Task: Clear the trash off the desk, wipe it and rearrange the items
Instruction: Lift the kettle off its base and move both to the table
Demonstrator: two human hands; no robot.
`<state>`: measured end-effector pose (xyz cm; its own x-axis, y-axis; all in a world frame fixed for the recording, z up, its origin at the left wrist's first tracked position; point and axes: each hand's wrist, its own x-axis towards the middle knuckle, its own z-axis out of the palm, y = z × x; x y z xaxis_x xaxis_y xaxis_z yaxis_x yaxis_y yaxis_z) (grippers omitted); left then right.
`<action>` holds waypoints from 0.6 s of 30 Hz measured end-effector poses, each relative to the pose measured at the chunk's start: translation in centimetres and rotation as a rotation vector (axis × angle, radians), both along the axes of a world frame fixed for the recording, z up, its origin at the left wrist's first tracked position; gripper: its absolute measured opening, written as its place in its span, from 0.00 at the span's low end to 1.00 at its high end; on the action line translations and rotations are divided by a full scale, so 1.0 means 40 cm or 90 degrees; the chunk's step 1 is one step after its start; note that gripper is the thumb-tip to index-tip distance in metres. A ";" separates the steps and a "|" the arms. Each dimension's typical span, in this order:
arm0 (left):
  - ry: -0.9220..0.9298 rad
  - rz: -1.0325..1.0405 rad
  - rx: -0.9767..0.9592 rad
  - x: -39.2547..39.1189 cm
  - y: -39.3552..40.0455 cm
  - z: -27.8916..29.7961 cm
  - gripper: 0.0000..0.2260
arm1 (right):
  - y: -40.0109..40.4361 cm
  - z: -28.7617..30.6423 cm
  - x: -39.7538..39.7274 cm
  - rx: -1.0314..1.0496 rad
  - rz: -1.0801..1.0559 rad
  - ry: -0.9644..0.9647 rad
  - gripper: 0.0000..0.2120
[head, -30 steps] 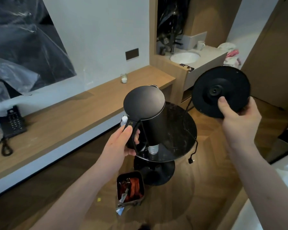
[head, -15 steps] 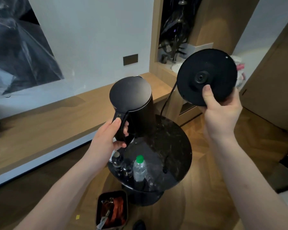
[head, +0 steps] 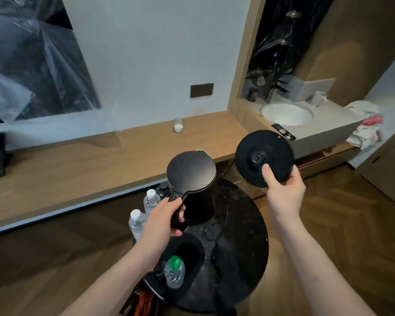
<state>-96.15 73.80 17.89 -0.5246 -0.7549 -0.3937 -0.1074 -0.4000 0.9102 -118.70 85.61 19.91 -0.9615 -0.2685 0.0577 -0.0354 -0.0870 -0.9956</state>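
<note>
Both hands dropped lower since earlier, left hand (head: 162, 218) gripping the kettle (head: 193, 188), right hand (head: 283, 190) pinching its base (head: 263, 156), desk (head: 78, 165) beyond looks trash-free, so rearranging's left.

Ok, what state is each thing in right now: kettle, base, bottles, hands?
Black electric kettle: lid closed, lifted off its base, held by the handle.
Round black kettle base: held up, tilted, cord hanging.
Green-capped plastic bottle: capped, upright.
Two white-capped plastic bottles: capped, upright.
Small glass candle: unlit, on the wooden desk.
Left hand: grips the kettle.
Right hand: grips the base.
</note>
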 end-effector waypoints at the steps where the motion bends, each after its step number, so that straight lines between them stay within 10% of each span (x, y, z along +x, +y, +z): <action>1: -0.003 0.013 0.004 -0.019 0.012 -0.019 0.10 | -0.001 -0.036 -0.024 0.015 0.015 -0.024 0.20; 18: -0.182 0.252 0.046 -0.291 0.202 -0.341 0.22 | -0.004 -0.519 -0.341 0.228 0.215 -0.447 0.10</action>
<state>-107.81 81.87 4.24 -0.0656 -0.8398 -0.5390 -0.1761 -0.5219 0.8346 -132.36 85.44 -0.85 -0.6076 -0.4358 -0.6641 0.5704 0.3425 -0.7466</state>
